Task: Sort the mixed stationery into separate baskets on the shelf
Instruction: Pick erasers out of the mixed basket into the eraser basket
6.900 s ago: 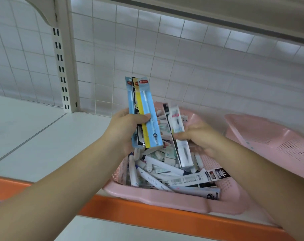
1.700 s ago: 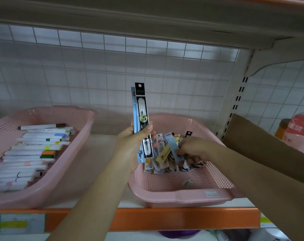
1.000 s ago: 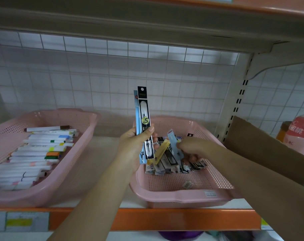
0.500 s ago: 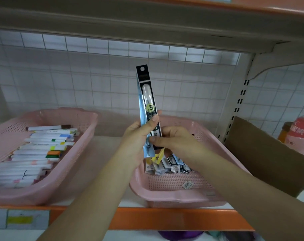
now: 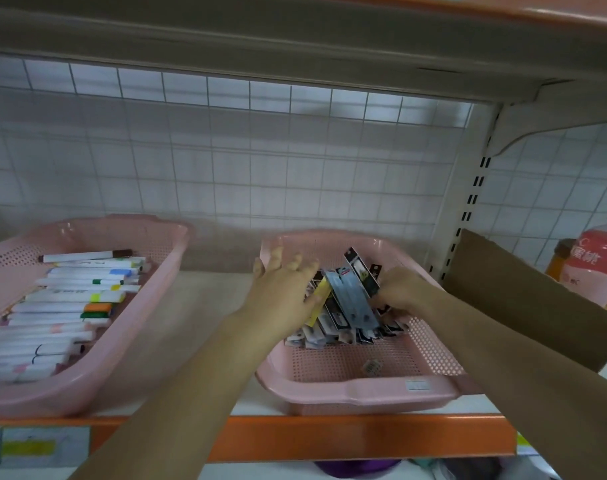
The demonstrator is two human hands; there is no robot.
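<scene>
Head view: I log the left hand [image 5: 281, 289] flat, fingers spread, over the carded pen packs [image 5: 347, 299] standing in the pink basket [image 5: 357, 393] at the shelf's [image 5: 208, 306] front edge, right end; the right hand [image 5: 404, 292] grips those packs. Markers [image 5: 73, 296] fill the left basket [image 5: 87, 393].

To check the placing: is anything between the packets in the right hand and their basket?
Nothing visible. The right hand grips the packets already inside the right basket, upon the other packets there. The left hand, fingers spread, touches those from the left, not beneath them.
</scene>
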